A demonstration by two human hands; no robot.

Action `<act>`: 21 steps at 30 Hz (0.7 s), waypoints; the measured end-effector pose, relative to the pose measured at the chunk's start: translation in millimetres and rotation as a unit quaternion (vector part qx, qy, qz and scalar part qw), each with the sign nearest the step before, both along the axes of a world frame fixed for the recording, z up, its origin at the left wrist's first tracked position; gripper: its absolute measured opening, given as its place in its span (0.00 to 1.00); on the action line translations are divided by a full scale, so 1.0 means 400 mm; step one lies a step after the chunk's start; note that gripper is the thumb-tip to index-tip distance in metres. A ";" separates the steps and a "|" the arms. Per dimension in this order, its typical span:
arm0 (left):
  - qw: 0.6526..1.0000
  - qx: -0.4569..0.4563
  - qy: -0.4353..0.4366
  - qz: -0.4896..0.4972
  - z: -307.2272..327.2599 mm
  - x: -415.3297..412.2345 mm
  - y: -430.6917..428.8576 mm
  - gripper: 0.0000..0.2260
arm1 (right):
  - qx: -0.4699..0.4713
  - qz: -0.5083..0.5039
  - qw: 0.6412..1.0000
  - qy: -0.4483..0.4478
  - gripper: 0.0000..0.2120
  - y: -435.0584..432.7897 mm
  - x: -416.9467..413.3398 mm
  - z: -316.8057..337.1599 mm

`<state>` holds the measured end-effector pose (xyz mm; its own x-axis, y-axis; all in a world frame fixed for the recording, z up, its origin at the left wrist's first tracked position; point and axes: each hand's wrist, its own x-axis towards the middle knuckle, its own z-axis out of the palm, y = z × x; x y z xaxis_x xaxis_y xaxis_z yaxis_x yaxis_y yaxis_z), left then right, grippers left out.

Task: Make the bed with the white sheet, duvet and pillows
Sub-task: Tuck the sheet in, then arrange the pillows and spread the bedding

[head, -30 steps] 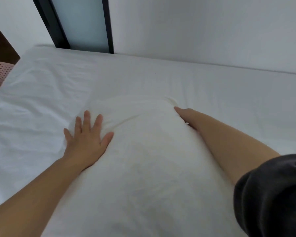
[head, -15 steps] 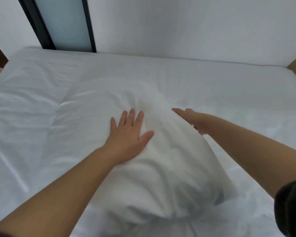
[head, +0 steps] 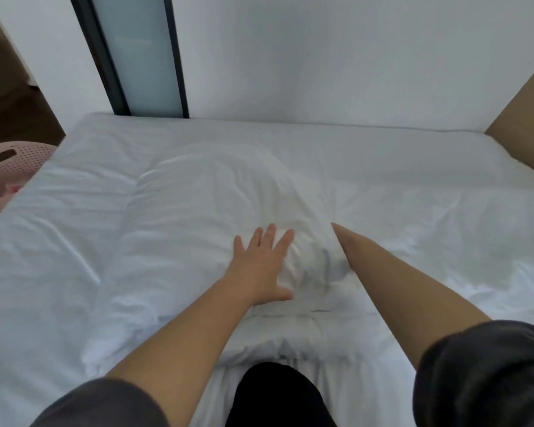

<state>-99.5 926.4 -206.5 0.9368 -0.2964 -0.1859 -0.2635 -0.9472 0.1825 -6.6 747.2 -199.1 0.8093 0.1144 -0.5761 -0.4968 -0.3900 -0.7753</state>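
A white pillow lies lengthways in the middle of the bed, on the white sheet. My left hand presses flat on the pillow's near right part, fingers straight and spread. My right hand lies edge-on against the pillow's right side, fingers straight and partly sunk in the fabric. The sheet covers the whole mattress and is creased at the left and the right. No duvet is in view.
A white wall and a dark-framed frosted panel stand behind the bed. A pink perforated basket sits off the left edge. A brown surface borders the bed's far right corner. My dark-clothed knee rests at the near edge.
The camera has pulled back and shows more of the bed. The pillow now lies flatter and farther from me. My left hand slid right across the pillow, towards my right hand.
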 end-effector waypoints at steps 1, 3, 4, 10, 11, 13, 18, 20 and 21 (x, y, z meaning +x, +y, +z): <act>1.000 0.006 -0.014 0.019 -0.002 -0.003 0.003 0.53 | 0.065 -0.031 0.997 0.015 0.12 0.010 0.004 0.008; 0.996 -0.013 -0.051 0.068 0.001 0.001 0.007 0.52 | 0.187 -0.077 0.978 0.047 0.15 0.038 0.019 0.040; 0.990 -0.060 -0.071 0.102 0.010 0.006 0.014 0.48 | 0.233 -0.082 0.967 0.058 0.17 0.051 0.031 0.056; 0.891 -0.298 -0.187 0.285 0.125 0.040 0.136 0.15 | 0.259 -0.048 0.965 -0.009 0.33 0.182 0.035 0.149; 0.878 -0.323 -0.191 0.297 0.142 0.040 0.161 0.14 | 0.228 -0.099 0.968 -0.042 0.28 0.207 0.039 0.139; 0.854 -0.364 -0.198 0.314 0.163 0.036 0.206 0.13 | 0.144 -0.220 0.962 -0.079 0.24 0.241 0.050 0.103; 0.832 -0.410 -0.183 0.327 0.163 0.012 0.297 0.12 | -0.048 -0.325 0.944 -0.005 0.36 0.233 0.043 -0.078; 0.844 -0.400 -0.175 0.311 0.155 0.008 0.303 0.10 | 0.004 -0.365 0.931 -0.001 0.35 0.214 0.021 -0.122; 0.851 -0.392 -0.175 0.303 0.153 0.009 0.301 0.08 | 0.026 -0.385 0.923 0.006 0.36 0.205 0.013 -0.133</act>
